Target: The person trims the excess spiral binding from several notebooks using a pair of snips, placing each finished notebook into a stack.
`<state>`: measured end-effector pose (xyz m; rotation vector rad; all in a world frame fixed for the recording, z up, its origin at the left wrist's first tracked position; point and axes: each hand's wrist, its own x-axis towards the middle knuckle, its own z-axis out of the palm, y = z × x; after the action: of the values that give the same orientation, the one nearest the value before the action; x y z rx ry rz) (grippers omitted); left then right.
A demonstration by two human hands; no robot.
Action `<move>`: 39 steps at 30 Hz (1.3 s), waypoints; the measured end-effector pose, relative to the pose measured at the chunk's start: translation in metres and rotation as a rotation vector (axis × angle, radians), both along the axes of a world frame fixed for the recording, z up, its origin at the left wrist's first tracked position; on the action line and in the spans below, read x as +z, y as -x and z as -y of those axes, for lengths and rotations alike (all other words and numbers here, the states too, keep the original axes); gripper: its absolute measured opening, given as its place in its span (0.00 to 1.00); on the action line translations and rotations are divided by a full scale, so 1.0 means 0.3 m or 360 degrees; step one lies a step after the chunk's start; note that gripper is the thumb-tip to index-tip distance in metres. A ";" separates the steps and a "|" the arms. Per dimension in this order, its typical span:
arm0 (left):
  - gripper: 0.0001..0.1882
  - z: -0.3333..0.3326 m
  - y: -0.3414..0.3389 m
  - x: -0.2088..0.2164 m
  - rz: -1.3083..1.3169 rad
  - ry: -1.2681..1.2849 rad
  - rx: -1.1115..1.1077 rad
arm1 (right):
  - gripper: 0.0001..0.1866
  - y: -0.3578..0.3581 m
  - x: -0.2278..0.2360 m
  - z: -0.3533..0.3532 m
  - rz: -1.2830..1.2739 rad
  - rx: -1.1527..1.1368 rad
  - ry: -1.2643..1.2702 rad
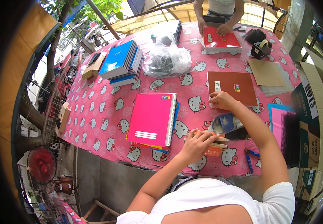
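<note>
— At the lower middle of the frame, near the front edge of the counter point(94, 123), what do we have under the left hand point(195, 145)?

— We see a flat orange packet point(210, 149) with pale wooden rulers or sticks point(221, 139) lying across it, all thin and long.

— Which way does it run?

— Its long axis lies nearly left to right across the frame, tilting slightly down toward the right.

— And the grip of that hand?

— We see the fingers stretched almost flat, pressing on top of the sticks rather than wrapped around them.

— The right hand point(222, 100)?

— It sits at centre right, fingers curled narrow, pinching a small white label point(217, 86) at the lower left corner of the brown notebook point(236, 86). We cannot tell how firmly it holds.

— What lies between?

— A pink spiral notebook point(152, 118) on a stack sits left of the orange packet, and a shiny blue wrapper point(225, 122) lies just beside the right forearm.

— Anyone else?

— At the top edge, another person's hands point(213, 29) rest on a red book point(221, 39).
</note>
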<state>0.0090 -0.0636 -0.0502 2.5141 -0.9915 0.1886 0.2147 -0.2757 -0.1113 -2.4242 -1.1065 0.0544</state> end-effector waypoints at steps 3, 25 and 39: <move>0.39 -0.001 0.000 0.000 0.0000 0.0007 0.0001 | 0.17 -0.001 0.004 -0.001 0.0031 0.0022 0.0031; 0.38 -0.002 0.000 -0.004 0.0027 0.0007 0.0012 | 0.11 0.009 0.000 -0.006 0.0052 -0.0030 -0.0012; 0.36 0.021 -0.230 0.119 0.0334 0.0784 0.0439 | 0.20 0.416 0.630 -0.107 0.0336 -0.0101 -0.0263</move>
<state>0.0779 -0.0699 -0.0144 2.1851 -0.5719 0.7015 0.0900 -0.2436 0.0778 -2.3532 -1.0761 -0.3080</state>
